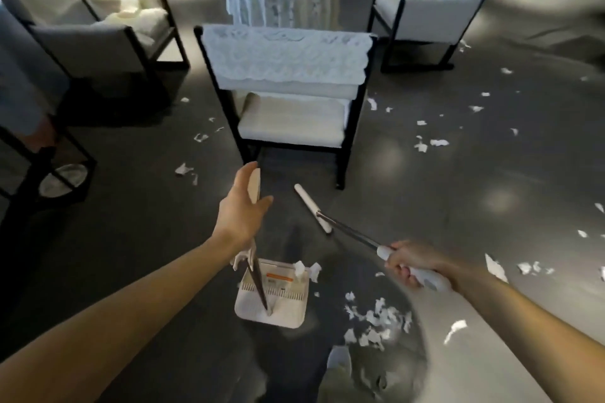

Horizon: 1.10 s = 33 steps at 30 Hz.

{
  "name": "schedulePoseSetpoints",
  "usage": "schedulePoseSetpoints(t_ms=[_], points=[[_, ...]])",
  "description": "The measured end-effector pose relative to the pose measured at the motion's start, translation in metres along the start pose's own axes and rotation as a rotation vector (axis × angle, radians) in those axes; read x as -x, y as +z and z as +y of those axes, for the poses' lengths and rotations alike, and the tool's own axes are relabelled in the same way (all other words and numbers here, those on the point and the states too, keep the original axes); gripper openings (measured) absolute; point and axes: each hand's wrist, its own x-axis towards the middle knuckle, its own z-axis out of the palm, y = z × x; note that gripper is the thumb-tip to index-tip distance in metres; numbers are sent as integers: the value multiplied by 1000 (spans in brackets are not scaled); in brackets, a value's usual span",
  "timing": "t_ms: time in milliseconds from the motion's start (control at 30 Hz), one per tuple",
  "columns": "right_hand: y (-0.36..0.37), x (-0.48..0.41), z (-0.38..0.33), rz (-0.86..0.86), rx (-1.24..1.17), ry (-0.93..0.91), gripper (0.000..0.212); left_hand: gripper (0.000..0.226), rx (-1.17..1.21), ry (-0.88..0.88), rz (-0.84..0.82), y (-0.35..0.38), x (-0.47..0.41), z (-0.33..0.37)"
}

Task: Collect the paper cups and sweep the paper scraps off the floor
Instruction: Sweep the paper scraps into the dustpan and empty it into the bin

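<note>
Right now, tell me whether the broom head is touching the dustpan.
Apart. The head view shows a stretch of dark floor between the broom head and the dustpan.

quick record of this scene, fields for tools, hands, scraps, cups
dustpan: on the floor, handle upright, two scraps at its far edge
broom: head down near the chair
left hand: holds the top of the dustpan handle
right hand: grips the broom handle
pile: scraps on the floor right of the dustpan
loose scraps: scattered left and right of the chair
cups: none seen
</note>
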Motion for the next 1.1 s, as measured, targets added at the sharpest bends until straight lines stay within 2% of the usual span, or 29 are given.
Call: schedulePoseSetpoints(t_ms=[100,200,300,400,667,800,933,1100], points=[[-65,-11,-5,9,-164,37,15,63,-22,45,-53,56,-39,42],[-119,-21,-5,75,-202,34,18,65,-35,72,-90,109,-76,77],[-166,-34,-5,137,-248,-17,10,66,-35,100,-137,157,-116,107],[-212,-54,-17,200,-376,-53,13,65,-4,138,-174,204,-160,137],[-344,-132,-112,268,-531,-128,22,60,99,162,-298,342,-310,212],[-422,-182,-170,313,-651,-93,30,58,77,210,-362,402,-390,258],[-497,-217,-216,350,-638,-123,21,61,56,259,-427,458,-464,315],[-602,-251,-246,382,-598,-112,18,63,126,223,-451,544,-546,386]])
